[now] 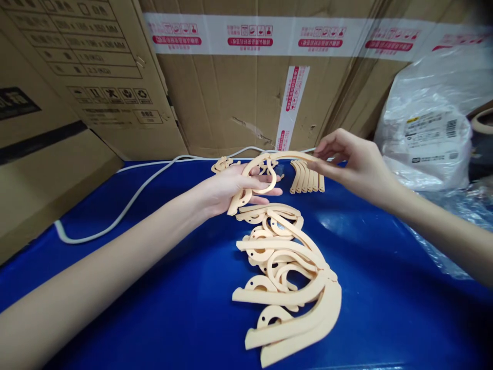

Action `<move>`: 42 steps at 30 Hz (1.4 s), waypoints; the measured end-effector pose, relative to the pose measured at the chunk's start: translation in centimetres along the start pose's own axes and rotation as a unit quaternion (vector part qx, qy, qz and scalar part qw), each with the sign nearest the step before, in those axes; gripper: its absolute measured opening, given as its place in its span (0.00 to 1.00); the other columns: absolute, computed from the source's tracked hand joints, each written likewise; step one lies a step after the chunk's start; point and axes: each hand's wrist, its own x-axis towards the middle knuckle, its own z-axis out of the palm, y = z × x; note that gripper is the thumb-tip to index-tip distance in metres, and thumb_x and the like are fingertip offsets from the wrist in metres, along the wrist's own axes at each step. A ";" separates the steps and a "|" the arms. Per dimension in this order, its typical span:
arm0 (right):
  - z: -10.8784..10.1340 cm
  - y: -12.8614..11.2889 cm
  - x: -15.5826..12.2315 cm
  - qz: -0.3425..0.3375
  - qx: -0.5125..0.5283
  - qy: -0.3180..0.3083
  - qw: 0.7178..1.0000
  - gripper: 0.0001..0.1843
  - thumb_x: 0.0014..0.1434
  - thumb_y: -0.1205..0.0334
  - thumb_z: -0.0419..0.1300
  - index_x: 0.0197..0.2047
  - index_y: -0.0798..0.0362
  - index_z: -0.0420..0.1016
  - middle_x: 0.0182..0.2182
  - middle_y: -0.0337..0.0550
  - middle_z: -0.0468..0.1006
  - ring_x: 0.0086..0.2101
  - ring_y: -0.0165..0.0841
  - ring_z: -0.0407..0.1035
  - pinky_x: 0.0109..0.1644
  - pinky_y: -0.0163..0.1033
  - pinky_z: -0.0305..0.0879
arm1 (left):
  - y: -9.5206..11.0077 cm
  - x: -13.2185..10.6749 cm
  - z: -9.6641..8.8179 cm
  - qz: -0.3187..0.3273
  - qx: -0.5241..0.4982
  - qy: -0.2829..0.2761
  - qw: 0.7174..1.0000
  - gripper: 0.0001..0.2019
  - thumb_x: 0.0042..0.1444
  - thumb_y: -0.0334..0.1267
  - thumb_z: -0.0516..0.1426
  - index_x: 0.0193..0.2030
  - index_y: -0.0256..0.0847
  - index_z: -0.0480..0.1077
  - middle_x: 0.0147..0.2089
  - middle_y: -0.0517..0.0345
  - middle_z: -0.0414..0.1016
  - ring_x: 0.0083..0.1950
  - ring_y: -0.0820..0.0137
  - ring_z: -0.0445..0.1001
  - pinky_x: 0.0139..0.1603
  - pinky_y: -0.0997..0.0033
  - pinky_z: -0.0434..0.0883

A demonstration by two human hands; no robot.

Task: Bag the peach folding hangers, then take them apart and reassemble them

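Observation:
Over a blue table [385, 308], both hands hold one cream-coloured curved rubber piece [259, 164]. My left hand [227, 189], palm up, has its fingers curled round the looped lower end. My right hand [346, 159] pinches the piece's thin far end between fingertips. Just below lies a pile of several similar curved pieces [287, 267], running toward me. A row of short cream strips [307, 177] lies side by side behind the hands, and a small cluster of cream bits [222, 164] sits to the left of it.
Large cardboard boxes [246, 82] with red-and-white tape stand along the back and left. A white cable [127, 205] runs across the table's far left. A clear plastic bag with a label [427, 123] sits at the right.

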 end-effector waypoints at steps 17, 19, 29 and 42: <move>1.5 -0.6 1.1 -0.013 -0.282 -0.151 0.947 0.16 0.67 0.57 0.48 0.44 0.52 0.76 0.29 0.48 0.81 0.27 0.39 0.73 0.28 0.39 0.54 | -0.2 0.7 1.6 0.005 0.050 0.039 0.998 0.11 0.58 0.25 0.54 0.44 0.37 0.74 0.41 0.52 0.74 0.28 0.78 0.67 0.22 0.81 0.63; 0.6 0.8 2.3 0.069 -0.175 -0.151 0.970 0.17 0.68 0.56 0.47 0.40 0.52 0.75 0.28 0.45 0.79 0.26 0.35 0.71 0.29 0.37 0.58 | -0.1 0.9 1.4 0.035 0.099 0.061 0.993 0.13 0.55 0.23 0.53 0.42 0.37 0.75 0.40 0.53 0.72 0.28 0.77 0.65 0.22 0.79 0.63; -0.8 9.2 1.9 0.208 -0.311 -0.105 0.921 0.11 0.66 0.56 0.59 0.40 0.56 0.76 0.33 0.54 0.79 0.32 0.36 0.73 0.37 0.42 0.67 | 0.2 1.4 0.4 0.040 0.075 0.065 0.994 0.18 0.46 0.21 0.52 0.43 0.36 0.73 0.43 0.50 0.73 0.32 0.74 0.69 0.22 0.77 0.63; 0.9 8.0 3.2 0.185 -0.271 -0.175 0.928 0.20 0.66 0.60 0.53 0.57 0.59 0.72 0.28 0.46 0.81 0.24 0.36 0.72 0.33 0.39 0.64 | 0.6 1.3 -0.3 -0.024 -0.034 0.084 0.996 0.21 0.63 0.55 0.49 0.31 0.39 0.67 0.28 0.59 0.64 0.17 0.81 0.50 0.14 0.78 0.43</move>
